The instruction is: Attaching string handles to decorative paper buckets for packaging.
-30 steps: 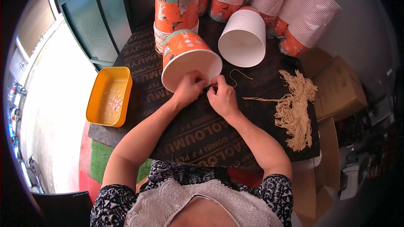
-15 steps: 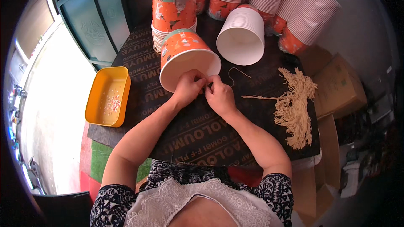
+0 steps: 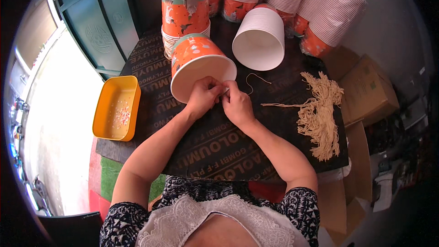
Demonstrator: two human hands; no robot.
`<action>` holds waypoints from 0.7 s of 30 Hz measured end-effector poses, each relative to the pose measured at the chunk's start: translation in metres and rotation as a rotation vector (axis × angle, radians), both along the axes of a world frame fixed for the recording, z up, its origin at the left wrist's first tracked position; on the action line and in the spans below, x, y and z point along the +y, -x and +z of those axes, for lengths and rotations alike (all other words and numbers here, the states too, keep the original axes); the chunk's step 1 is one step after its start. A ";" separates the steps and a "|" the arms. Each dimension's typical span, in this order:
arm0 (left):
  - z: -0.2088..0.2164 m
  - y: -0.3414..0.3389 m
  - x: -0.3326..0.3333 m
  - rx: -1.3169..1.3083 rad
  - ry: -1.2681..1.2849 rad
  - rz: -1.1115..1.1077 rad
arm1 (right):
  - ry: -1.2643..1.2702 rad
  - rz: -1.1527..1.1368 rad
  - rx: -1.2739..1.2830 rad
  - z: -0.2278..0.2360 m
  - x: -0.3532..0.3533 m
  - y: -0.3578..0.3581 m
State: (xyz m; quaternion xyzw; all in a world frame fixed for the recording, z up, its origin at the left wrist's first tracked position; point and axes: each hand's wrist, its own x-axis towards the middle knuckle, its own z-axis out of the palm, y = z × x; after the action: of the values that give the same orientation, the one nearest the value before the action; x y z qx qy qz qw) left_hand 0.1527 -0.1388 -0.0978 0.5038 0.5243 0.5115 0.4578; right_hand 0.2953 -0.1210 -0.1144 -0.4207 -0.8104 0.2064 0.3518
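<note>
The fingers [image 3: 214,88] of the left hand [image 3: 200,98] are bunched together at the near rim of a tilted orange paper bucket with a grey-green base band [image 3: 201,51], its white mouth facing the person. The right hand [image 3: 238,109] meets them there, thumb and forefinger curled in; whether either hand pinches the rim, a cord or something else cannot be told. Compared with a second ago, the fingertips of the two hands are closer together, while the bucket keeps its pose; this suggests close handling at one spot on the rim, still unfinished.

The bucket lies toward the far edge of a black plywood surface [image 3: 219,164], just in front of an upside-down stack of orange paper buckets [image 3: 185,16]. To its right is a lying stack of white-lined paper buckets [image 3: 258,43], with a short beige cord [image 3: 261,77] nearer the person. A beige bundle of cords [image 3: 320,119] lies along the right edge; a yellow rectangular plastic tub [image 3: 107,103] sits at the left edge.
</note>
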 end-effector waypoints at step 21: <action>-0.004 0.002 0.001 -0.028 0.001 0.001 | 0.034 -0.017 0.239 -0.001 -0.003 0.005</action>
State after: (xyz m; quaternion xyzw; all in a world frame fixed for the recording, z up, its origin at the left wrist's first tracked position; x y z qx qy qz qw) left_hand 0.1510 -0.1380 -0.1016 0.4960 0.5184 0.5185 0.4652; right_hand 0.2908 -0.1235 -0.1152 -0.4057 -0.7554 0.2658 0.4406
